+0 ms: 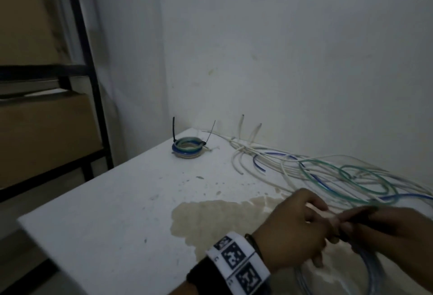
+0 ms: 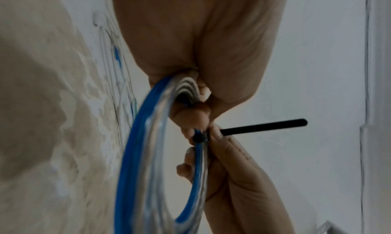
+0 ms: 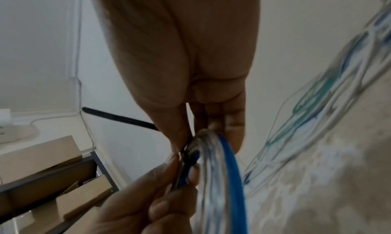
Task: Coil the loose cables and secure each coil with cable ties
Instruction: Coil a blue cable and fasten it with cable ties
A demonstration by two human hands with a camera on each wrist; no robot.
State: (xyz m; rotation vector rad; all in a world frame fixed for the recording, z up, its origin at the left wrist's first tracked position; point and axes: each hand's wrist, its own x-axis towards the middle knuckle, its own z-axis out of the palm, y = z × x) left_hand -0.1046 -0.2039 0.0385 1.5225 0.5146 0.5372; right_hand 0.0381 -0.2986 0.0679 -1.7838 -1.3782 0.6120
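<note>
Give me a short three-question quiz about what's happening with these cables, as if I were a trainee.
1. True or false: both the left hand and the right hand grip the blue and clear cable coil.
2. What sticks out sideways from the coil between the fingers?
A. a long red ribbon
B. a black plastic cable tie
C. a small metal clip
3. Fill in: a finished small coil of blue, green and white cable sits near the far ____ of the stained white table.

Key: 1 true; 2 B; 3 corner. The tangle of loose white, blue and green cables still lies uncoiled by the wall.
</note>
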